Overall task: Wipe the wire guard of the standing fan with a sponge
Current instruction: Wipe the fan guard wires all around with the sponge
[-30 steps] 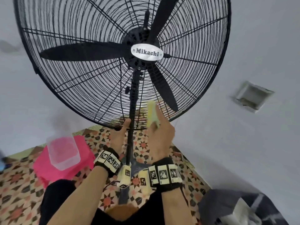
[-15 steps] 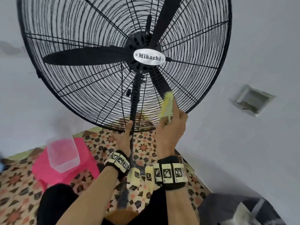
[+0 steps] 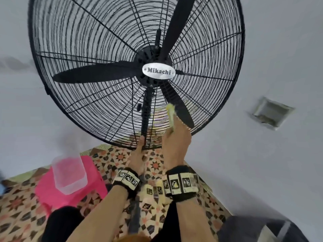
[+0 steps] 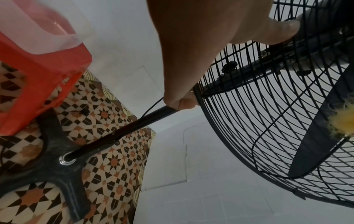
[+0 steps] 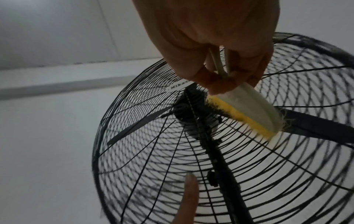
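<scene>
A: Where is the sponge (image 3: 171, 117) right now?

B: In the right hand (image 3: 176, 144), pinched between thumb and fingers, its yellow face pressed to the lower part of the wire guard (image 3: 90, 109) of the standing fan (image 3: 158, 72), just right of the pole (image 3: 146, 110) and over a black blade (image 3: 180, 106).

A: And the left hand (image 3: 139, 154)?

B: It grasps the pole just beneath the bottom rim of the guard, fingers curled round it, thumb lying up along the pole behind the wires.

A: Anything else around?

B: A clear plastic container (image 3: 69, 173) stands on a pink stool (image 3: 52, 191) to the left, on a patterned tile floor (image 3: 17, 205). The fan's black base (image 4: 47, 165) lies on those tiles beside the stool. A white wall (image 3: 262, 49) rises behind the fan.
</scene>
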### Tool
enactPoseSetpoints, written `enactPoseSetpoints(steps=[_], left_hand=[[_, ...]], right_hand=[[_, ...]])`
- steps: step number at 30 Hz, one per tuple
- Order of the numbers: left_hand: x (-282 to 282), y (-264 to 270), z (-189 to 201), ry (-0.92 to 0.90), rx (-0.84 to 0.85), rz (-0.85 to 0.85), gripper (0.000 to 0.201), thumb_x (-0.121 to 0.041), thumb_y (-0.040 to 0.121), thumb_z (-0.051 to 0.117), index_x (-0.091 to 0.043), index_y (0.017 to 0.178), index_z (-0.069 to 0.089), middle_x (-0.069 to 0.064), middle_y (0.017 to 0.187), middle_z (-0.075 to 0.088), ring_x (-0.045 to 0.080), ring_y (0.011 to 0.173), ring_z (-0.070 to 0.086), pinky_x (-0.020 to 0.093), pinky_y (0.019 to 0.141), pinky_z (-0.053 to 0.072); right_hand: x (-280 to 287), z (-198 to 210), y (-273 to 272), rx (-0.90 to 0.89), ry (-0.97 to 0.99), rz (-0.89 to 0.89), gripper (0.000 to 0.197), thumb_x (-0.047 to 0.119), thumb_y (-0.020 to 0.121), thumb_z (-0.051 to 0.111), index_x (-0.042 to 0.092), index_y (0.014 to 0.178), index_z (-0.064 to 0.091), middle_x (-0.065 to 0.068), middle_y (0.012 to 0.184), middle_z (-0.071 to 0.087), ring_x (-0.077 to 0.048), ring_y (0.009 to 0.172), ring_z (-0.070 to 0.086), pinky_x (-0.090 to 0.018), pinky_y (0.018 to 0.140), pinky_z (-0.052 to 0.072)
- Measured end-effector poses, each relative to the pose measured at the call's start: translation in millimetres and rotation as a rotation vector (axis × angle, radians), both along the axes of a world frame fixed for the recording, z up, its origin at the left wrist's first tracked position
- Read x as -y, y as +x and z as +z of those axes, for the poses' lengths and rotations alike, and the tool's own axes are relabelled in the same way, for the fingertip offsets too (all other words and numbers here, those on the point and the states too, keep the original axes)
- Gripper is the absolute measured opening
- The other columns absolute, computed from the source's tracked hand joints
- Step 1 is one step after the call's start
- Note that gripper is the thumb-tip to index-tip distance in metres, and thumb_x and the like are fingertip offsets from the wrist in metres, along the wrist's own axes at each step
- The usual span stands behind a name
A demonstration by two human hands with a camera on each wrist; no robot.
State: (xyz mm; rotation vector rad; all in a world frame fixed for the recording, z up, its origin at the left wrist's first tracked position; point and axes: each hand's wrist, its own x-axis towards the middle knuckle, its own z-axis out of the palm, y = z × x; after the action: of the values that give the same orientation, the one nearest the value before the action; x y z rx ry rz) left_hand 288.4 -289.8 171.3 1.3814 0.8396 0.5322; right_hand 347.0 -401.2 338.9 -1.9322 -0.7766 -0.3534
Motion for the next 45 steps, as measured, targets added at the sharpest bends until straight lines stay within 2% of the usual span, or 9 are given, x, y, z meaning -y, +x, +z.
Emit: enactPoseSetpoints(steps=[3,9,13,23,26,31,37,42,45], left_hand=[[-3,0,-3,-0.068,0.147,0.056,0.038,-0.093,0.053,0.072,-0.059,0.07,0.069,-0.019,0.079,0.064,0.013,0.081,0.053,0.032,0.077,0.045],[-5,0,5,-0.252,0.081,0.17,0.094,-0.1,0.068,0.054,-0.025,0.12,0.076,0.001,0.114,0.076,0.036,0.096,0.068,0.065,0.102,0.051],[-6,4,0,-0.286,0.129,0.178,0.1,-0.1,0.068,0.055,-0.023,0.128,0.073,0.003,0.119,0.076,0.029,0.108,0.07,0.053,0.108,0.049],[10,-5,35,-0.306,0.319,0.171,0.082,-0.081,0.088,0.056,-0.012,0.128,0.073,0.013,0.121,0.076,0.031,0.114,0.072,0.049,0.107,0.051],[3,-3,22,-0.41,0.334,0.12,0.098,-0.09,0.072,0.066,-0.013,0.132,0.071,0.021,0.134,0.068,0.036,0.122,0.068,0.054,0.114,0.045],[9,-5,31,-0.277,0.265,0.148,0.071,-0.09,0.077,0.053,-0.027,0.083,0.086,0.005,0.094,0.081,0.026,0.093,0.077,0.045,0.098,0.054],[4,-6,21,-0.3,0.227,0.196,0.085,-0.1,0.066,0.056,-0.024,0.089,0.083,0.008,0.097,0.08,0.046,0.107,0.069,0.065,0.106,0.048],[-3,1,5,-0.342,0.211,0.231,0.084,-0.099,0.064,0.06,-0.025,0.095,0.084,0.014,0.106,0.077,0.044,0.104,0.069,0.065,0.106,0.048],[-17,11,-26,-0.404,0.186,0.163,0.099,-0.1,0.065,0.059,-0.017,0.114,0.08,0.029,0.121,0.07,0.055,0.117,0.062,0.069,0.108,0.045]], right_hand=[[0,4,-8,-0.045,-0.074,0.209,0.052,0.005,0.097,0.061,0.018,0.147,0.056,-0.006,0.113,0.073,-0.014,0.085,0.066,-0.027,0.075,0.062],[21,20,19,-0.033,0.115,0.061,0.041,0.004,0.096,0.062,0.012,0.136,0.067,-0.006,0.114,0.074,-0.016,0.096,0.068,0.0,0.074,0.048],[5,20,0,0.031,-0.058,0.165,0.047,0.009,0.097,0.062,0.017,0.144,0.06,-0.007,0.109,0.075,-0.017,0.087,0.068,-0.023,0.079,0.06],[13,47,-7,0.027,-0.207,-0.026,0.046,0.013,0.098,0.056,0.015,0.144,0.053,-0.014,0.102,0.067,-0.025,0.084,0.056,-0.03,0.068,0.043],[0,45,-19,-0.012,-0.262,0.111,0.047,0.014,0.1,0.058,0.016,0.146,0.051,-0.012,0.109,0.065,-0.015,0.084,0.047,-0.015,0.065,0.036],[6,57,-17,0.03,-0.22,0.134,0.042,0.016,0.095,0.062,0.013,0.137,0.059,-0.01,0.103,0.069,-0.017,0.083,0.06,-0.01,0.061,0.037],[-5,65,-23,0.093,-0.299,0.087,0.048,0.017,0.101,0.057,0.016,0.148,0.048,-0.015,0.11,0.064,-0.02,0.088,0.054,-0.029,0.069,0.046],[0,77,-17,0.051,-0.169,0.122,0.043,0.015,0.1,0.062,0.014,0.142,0.057,-0.008,0.118,0.072,-0.016,0.092,0.067,-0.01,0.066,0.048],[-3,80,-11,0.081,-0.237,0.037,0.048,0.016,0.099,0.063,0.012,0.145,0.052,-0.012,0.11,0.07,-0.025,0.096,0.067,-0.034,0.078,0.061]])
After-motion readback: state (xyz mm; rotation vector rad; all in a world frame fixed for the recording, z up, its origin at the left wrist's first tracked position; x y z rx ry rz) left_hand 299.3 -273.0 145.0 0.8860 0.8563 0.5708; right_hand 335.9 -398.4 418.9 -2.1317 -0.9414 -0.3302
